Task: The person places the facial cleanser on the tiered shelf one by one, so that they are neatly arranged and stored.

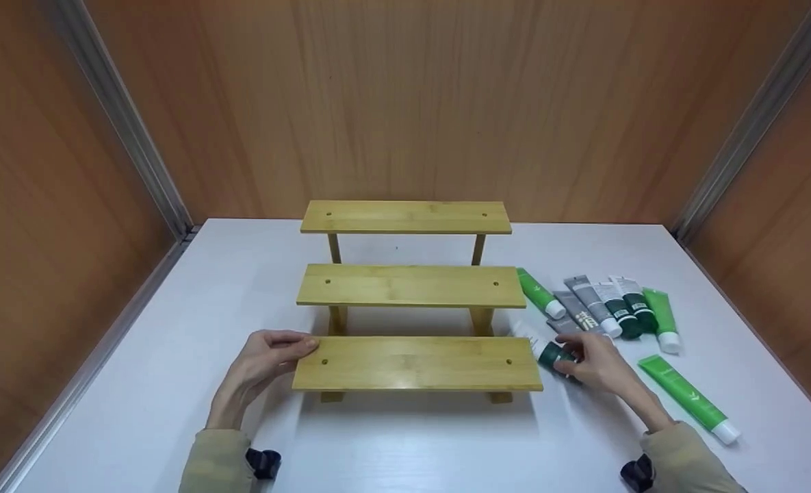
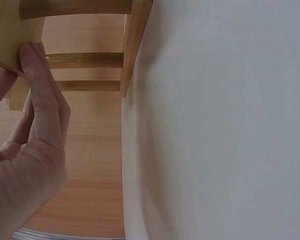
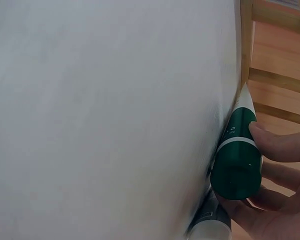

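A three-step wooden shelf rack point(image 1: 415, 366) stands in the middle of the white table. My left hand point(image 1: 263, 363) pinches the left end of its lowest board, thumb on top and fingers beneath, as the left wrist view also shows. To the right of that board, my right hand point(image 1: 598, 364) holds a white tube with a dark green cap end point(image 3: 237, 160) between thumb and fingers. The tube lies slanted close to the tabletop, its white end pointing at the rack's right side. Part of it is hidden behind the fingers in the head view.
Several grey, white-and-green and green tubes lie in a group behind my right hand, among them a grey tube point(image 1: 593, 305) and a green tube point(image 1: 663, 320). Another green tube point(image 1: 689, 397) lies nearer the right edge. Wooden panels point(image 1: 405, 103) wall the table in.
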Available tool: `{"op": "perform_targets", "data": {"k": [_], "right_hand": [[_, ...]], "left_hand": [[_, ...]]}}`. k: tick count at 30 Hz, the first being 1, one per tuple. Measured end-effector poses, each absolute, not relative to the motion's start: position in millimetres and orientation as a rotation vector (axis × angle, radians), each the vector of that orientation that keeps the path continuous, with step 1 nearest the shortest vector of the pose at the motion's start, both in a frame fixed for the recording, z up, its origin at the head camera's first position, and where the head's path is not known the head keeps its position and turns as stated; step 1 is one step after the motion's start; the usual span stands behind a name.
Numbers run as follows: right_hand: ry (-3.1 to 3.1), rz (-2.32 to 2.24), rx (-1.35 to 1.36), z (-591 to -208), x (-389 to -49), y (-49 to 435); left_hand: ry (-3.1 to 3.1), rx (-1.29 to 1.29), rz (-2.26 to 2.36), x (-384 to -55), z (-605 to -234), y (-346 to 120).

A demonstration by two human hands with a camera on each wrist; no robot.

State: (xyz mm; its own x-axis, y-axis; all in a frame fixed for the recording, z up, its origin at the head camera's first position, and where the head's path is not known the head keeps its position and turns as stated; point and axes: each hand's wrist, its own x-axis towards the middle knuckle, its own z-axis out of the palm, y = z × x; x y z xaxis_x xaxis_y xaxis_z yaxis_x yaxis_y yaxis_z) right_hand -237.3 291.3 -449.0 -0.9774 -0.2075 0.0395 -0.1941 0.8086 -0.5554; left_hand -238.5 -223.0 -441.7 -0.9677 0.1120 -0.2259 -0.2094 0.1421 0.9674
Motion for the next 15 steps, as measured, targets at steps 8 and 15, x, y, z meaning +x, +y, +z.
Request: {"op": "perform_targets", "data": {"k": [8,15], "right_hand": [[2.974,-0.956,-0.313,-446.3,-237.0,292.2],[2.931,-1.039,-0.259,-441.8,-236.3,291.4]], "left_hand": [[2.157,-0.086,1.926,-238.2,-440.5,-223.8],[2.128,-0.081,1.944,-238.7,-440.3,-224.5]]}}
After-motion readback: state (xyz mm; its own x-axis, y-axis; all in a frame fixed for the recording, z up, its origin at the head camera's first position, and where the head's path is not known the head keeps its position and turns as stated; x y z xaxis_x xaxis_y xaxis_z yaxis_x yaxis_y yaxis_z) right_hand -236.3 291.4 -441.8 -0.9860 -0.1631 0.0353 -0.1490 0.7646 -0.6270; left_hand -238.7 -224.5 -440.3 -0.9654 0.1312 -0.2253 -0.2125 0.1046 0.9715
